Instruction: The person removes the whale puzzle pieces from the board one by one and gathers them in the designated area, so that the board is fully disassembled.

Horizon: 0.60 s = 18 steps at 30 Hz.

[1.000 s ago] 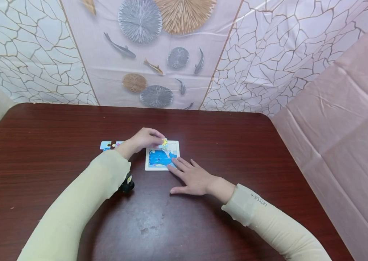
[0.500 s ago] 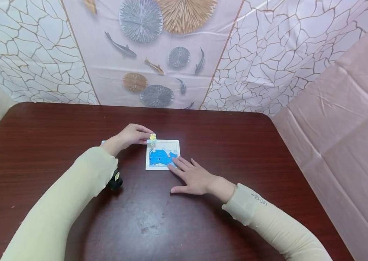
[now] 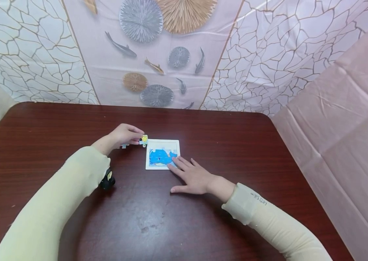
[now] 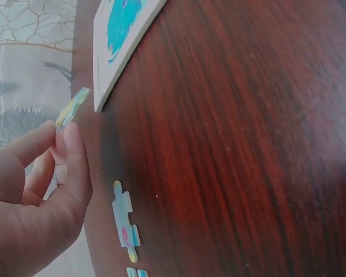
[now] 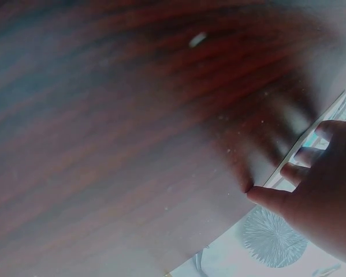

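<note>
A small puzzle piece with a yellow sun (image 3: 144, 139) is pinched between thumb and fingers of my left hand (image 3: 123, 137), held up just left of the puzzle frame. In the left wrist view the same jigsaw piece (image 4: 73, 108) shows nearly edge-on above the table. The white-rimmed puzzle board (image 3: 147, 159) lies flat, with a blue whale picture (image 3: 159, 157) in its lower part and a pale area above. My right hand (image 3: 197, 178) lies spread, its straight fingertips on the board's lower right corner. In the right wrist view those fingers (image 5: 271, 197) reach over the board's edge.
Below my left hand another loose puzzle piece (image 4: 124, 216) lies on the dark wooden table (image 3: 170, 224), with part of one more piece (image 4: 137, 272) at the view's lower edge. A black wrist device (image 3: 107, 180) hangs under the left sleeve. Patterned cloth (image 3: 157, 54) stands behind the table.
My left hand has moved left with the sun piece, from over the board's upper part to beside its left edge. My right hand has stayed in place.
</note>
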Each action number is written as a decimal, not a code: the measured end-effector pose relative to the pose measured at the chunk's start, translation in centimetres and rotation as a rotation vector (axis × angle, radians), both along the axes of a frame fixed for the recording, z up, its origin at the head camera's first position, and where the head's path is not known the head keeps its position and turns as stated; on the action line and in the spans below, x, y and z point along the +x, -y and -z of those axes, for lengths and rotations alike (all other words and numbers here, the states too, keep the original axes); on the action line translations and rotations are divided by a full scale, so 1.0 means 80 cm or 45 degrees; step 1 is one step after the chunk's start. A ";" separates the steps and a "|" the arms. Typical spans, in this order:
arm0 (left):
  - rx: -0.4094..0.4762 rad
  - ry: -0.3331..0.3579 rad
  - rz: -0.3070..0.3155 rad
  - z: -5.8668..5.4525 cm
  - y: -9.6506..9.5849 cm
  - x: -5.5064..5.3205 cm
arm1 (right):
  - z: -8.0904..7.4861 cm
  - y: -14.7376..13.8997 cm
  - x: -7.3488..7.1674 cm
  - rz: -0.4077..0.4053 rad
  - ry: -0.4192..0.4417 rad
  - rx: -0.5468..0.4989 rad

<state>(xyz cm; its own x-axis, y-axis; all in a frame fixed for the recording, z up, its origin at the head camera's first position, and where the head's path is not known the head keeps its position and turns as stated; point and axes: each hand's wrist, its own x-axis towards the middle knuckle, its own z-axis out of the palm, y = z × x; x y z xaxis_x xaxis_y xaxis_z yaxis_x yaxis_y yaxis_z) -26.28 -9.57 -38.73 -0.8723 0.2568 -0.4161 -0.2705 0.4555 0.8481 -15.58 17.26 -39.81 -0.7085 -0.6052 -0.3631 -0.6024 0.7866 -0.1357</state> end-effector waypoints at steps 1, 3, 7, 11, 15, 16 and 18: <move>-0.005 -0.001 0.000 0.000 0.001 0.000 | 0.000 0.000 0.000 0.000 -0.001 -0.007; -0.020 0.000 -0.007 0.001 0.004 0.000 | 0.000 0.000 0.000 -0.002 -0.001 -0.014; -0.047 0.001 -0.003 0.001 0.010 -0.001 | 0.000 0.000 0.000 -0.001 0.001 -0.015; -0.043 0.001 0.021 0.000 0.020 0.000 | 0.001 0.000 0.000 -0.002 -0.008 -0.011; -0.060 0.003 0.031 -0.002 0.026 0.000 | 0.001 -0.001 0.000 -0.006 -0.015 -0.008; -0.069 -0.001 0.034 -0.003 0.027 0.000 | 0.001 -0.001 0.000 -0.006 -0.013 -0.006; -0.113 -0.017 0.030 -0.004 0.027 0.000 | 0.001 -0.001 0.000 -0.006 -0.011 -0.006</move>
<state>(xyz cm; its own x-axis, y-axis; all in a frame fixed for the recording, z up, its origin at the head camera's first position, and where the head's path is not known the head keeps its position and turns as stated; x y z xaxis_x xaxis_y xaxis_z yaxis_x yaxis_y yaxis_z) -26.27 -11.70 -38.45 -0.8719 0.2401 -0.4269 -0.2480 0.5353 0.8075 -15.57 17.32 -39.88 -0.7087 -0.6101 -0.3542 -0.6072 0.7832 -0.1342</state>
